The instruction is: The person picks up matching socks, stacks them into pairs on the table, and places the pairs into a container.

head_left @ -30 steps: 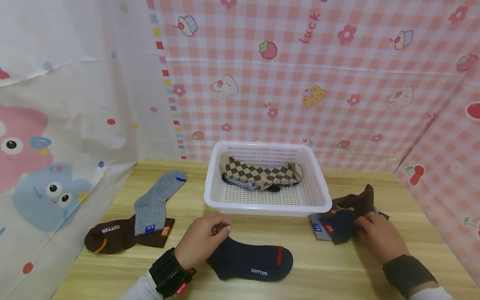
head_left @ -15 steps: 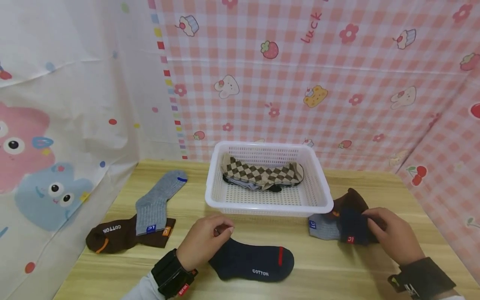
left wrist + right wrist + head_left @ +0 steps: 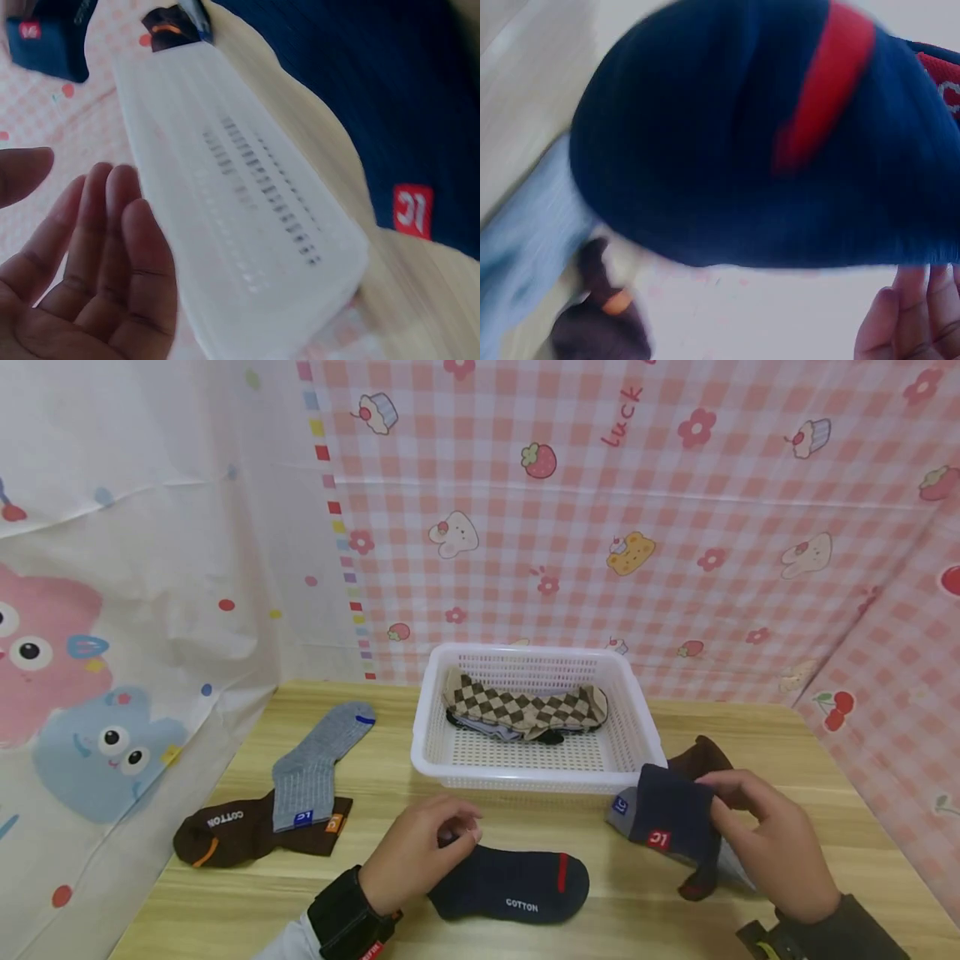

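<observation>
My right hand (image 3: 776,843) pinches a navy sock (image 3: 675,806) with a red label between thumb and fingers. That sock hangs folded above the right pile, and its red-striped toe (image 3: 829,82) fills much of the right wrist view. Under it lie a grey sock (image 3: 621,814) and a brown sock (image 3: 703,756), both partly covered. My left hand (image 3: 423,852) hovers at the cuff end of another navy sock (image 3: 517,885) lying flat on the table. In the left wrist view its fingers (image 3: 94,247) are relaxed and hold nothing.
A white plastic basket (image 3: 536,779) stands at the middle back, with a checkered sock (image 3: 517,708) atop other socks in it. On the left, a grey sock (image 3: 303,781) lies across a brown sock (image 3: 232,835). Printed cloth (image 3: 495,577) backs the table.
My right hand has lifted the navy sock off the right pile and drawn it toward the front and left. The left hand has shifted slightly right above the flat navy sock.
</observation>
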`<move>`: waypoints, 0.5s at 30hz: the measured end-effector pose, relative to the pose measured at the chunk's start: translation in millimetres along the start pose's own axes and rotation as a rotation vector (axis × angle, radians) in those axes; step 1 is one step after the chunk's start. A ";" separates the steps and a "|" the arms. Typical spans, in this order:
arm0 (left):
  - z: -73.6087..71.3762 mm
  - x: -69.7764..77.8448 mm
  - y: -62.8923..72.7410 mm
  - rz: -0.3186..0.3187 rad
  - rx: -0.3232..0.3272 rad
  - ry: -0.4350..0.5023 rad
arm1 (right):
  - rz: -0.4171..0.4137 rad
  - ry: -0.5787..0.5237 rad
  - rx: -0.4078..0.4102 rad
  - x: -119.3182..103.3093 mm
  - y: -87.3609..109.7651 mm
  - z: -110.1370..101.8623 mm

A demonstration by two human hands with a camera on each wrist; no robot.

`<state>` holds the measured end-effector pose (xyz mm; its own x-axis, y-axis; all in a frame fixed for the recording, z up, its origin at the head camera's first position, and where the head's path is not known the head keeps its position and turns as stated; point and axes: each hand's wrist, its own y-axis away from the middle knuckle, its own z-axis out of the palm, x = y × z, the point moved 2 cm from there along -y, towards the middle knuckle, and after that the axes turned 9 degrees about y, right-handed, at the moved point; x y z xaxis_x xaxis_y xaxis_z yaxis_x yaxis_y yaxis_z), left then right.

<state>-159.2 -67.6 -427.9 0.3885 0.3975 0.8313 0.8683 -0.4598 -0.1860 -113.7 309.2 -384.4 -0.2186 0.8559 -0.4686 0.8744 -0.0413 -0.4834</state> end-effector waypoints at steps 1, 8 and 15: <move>1.6 2.1 1.2 0.016 -0.004 0.011 | -0.009 -0.015 -0.003 -8.2 0.6 2.5; 16.0 17.6 13.9 0.142 -0.056 0.133 | -0.117 -0.037 -0.040 -61.4 3.2 39.4; 31.4 18.7 18.2 0.072 -0.056 0.125 | -0.131 0.049 -0.149 -104.4 9.1 92.3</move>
<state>-126.5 -43.6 -432.3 0.4046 0.2613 0.8764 0.8196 -0.5286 -0.2208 -122.9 171.9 -408.0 -0.3163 0.8733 -0.3705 0.8952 0.1455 -0.4213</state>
